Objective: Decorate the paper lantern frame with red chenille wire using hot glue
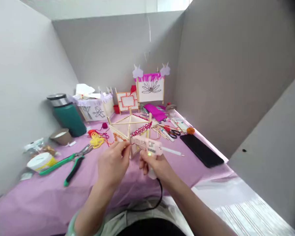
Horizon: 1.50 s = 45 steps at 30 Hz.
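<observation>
My right hand (154,164) is wrapped around the handle of a pale pink hot glue gun (147,144), with a clear glue stick (172,151) poking out of its back. The gun's nozzle points left, at the near corner post of a wooden stick frame (120,123). Just left of that post, my left hand (116,160) is closed in a pinch. A thin red strand, apparently yarn, shows between its fingertips and the nozzle. Dark pink looped trim (141,129) runs along one side of the frame, which has pale panels.
On the left are green-handled pliers (61,164), a white tub (40,161), a teal tumbler (68,118) and yellow yarn (97,140). Scissors (173,132) and a black phone (201,150) lie right. Decorated panels (150,88) stand behind. The gun's black cord (159,196) hangs toward my lap.
</observation>
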{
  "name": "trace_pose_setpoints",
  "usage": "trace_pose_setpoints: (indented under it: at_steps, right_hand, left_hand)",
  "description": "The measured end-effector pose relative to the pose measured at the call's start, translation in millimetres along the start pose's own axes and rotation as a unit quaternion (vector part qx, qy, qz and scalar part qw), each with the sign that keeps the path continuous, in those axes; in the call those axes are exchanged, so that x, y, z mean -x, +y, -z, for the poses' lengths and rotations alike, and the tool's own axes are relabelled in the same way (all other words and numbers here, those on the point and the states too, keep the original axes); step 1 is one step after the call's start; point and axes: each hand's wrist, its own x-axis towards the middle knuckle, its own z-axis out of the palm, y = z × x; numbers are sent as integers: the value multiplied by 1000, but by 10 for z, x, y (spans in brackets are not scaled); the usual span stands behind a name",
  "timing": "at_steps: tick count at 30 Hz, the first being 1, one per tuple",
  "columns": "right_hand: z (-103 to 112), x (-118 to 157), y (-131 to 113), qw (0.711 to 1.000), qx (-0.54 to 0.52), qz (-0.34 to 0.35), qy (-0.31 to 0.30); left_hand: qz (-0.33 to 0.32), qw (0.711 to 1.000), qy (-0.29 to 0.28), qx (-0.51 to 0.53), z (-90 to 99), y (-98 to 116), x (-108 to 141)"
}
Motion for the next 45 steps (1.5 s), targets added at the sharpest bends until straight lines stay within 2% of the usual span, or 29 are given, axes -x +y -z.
trace_pose_setpoints:
  at_steps: [21, 29, 45]
  right_hand:
    - [15, 30, 23, 1000, -7, -16, 4]
    - [53, 80, -26, 999, -31, -9, 25]
    - [-25, 46, -6, 1000, -17, -7, 10]
  left_hand:
    - [56, 998, 2, -33, -32, 26, -29]
    - [48, 998, 20, -17, -10, 41, -62]
    - [6, 998, 44, -48, 49, -6, -262]
